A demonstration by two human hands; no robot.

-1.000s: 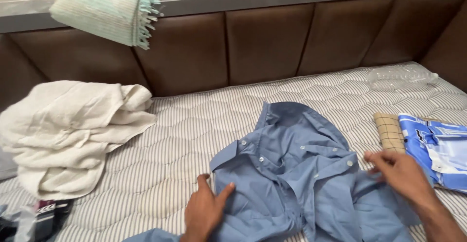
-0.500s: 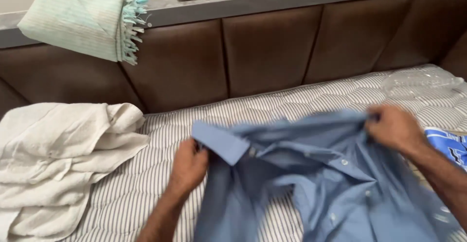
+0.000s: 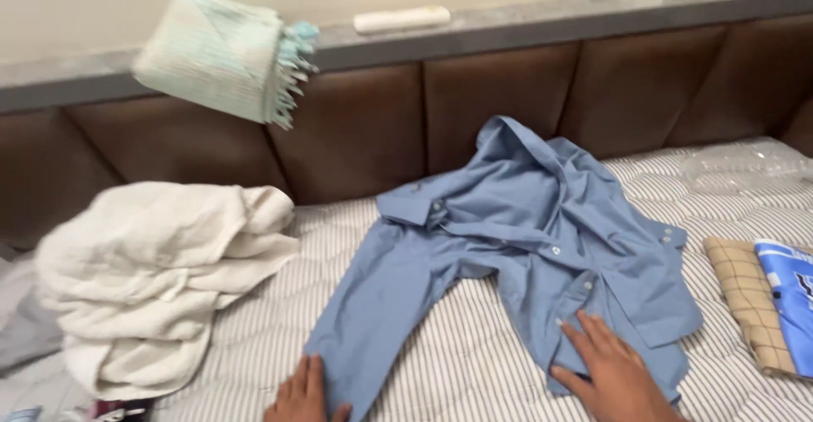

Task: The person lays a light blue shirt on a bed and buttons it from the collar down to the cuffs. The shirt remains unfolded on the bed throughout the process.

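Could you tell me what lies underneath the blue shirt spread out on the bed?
The blue shirt lies on the striped mattress, its upper part against the brown headboard. Whether anything else lies under the cloth cannot be seen.

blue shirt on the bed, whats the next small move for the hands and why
Probably smooth the blue shirt flat: its collar end is rumpled against the headboard. The left hand rests at the sleeve edge, the right hand lies flat on the lower front.

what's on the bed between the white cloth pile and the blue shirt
Nothing: in the head view only bare striped mattress lies between the white cloth pile and the blue shirt.
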